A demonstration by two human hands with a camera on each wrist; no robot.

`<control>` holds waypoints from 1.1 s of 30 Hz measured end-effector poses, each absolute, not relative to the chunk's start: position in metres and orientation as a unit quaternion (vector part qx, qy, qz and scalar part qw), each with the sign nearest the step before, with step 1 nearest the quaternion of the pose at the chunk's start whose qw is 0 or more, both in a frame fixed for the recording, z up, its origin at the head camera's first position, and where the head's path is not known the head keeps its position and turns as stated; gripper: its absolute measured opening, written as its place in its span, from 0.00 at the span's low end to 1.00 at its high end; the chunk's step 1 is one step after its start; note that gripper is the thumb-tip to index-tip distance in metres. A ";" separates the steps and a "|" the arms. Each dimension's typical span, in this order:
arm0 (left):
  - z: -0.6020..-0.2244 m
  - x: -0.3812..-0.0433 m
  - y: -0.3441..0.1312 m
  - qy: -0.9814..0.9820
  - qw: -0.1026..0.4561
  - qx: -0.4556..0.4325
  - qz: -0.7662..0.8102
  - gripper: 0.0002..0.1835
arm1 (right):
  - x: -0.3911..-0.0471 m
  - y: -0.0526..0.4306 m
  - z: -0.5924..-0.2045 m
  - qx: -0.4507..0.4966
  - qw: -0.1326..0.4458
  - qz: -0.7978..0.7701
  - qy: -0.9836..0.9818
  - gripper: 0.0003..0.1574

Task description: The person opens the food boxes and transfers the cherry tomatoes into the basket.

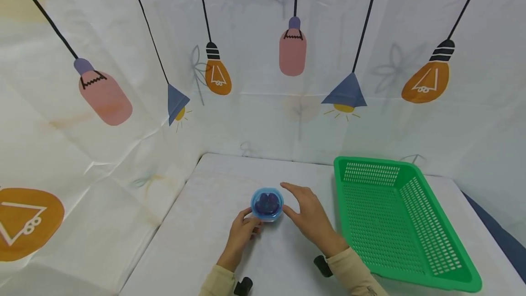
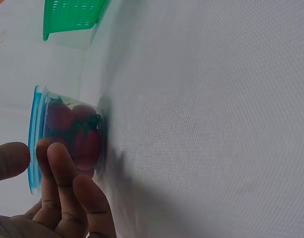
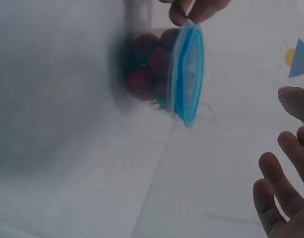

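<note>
A clear round plastic tub (image 1: 267, 218) with a blue lid (image 3: 192, 74) stands upright on the table. Red tomatoes (image 2: 86, 144) with green stems show through its side. My left hand (image 1: 241, 234) pinches the tub's rim at its near left, thumb by the lid and fingers lower on the side. To the right of the tub, my right hand (image 1: 309, 214) is spread, thumb and forefinger apart, holding nothing. The right wrist view shows a gap between this hand's fingers (image 3: 273, 171) and the lid. Whether the lid is fully pressed down I cannot tell.
A green perforated plastic basket (image 1: 382, 223) lies on the right of the white-covered table (image 1: 197, 223). Behind and to the left hangs a white sheet (image 1: 255, 118) printed with lamps and bulbs.
</note>
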State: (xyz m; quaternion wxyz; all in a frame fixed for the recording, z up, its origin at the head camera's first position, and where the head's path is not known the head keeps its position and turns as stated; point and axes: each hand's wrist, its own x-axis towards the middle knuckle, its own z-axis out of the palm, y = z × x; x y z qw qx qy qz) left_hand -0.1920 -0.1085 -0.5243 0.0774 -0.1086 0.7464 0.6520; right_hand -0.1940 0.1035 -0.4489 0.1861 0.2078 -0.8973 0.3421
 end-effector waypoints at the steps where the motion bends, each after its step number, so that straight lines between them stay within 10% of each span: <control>1: -0.524 -0.192 -0.108 0.746 0.077 -0.109 0.652 0.34 | -0.194 0.101 -0.454 0.208 0.185 0.339 -0.899 0.42; 33: -0.529 -0.194 -0.110 0.735 0.073 -0.101 0.667 0.34 | -0.202 0.085 -0.513 0.217 0.177 0.283 -0.917 0.31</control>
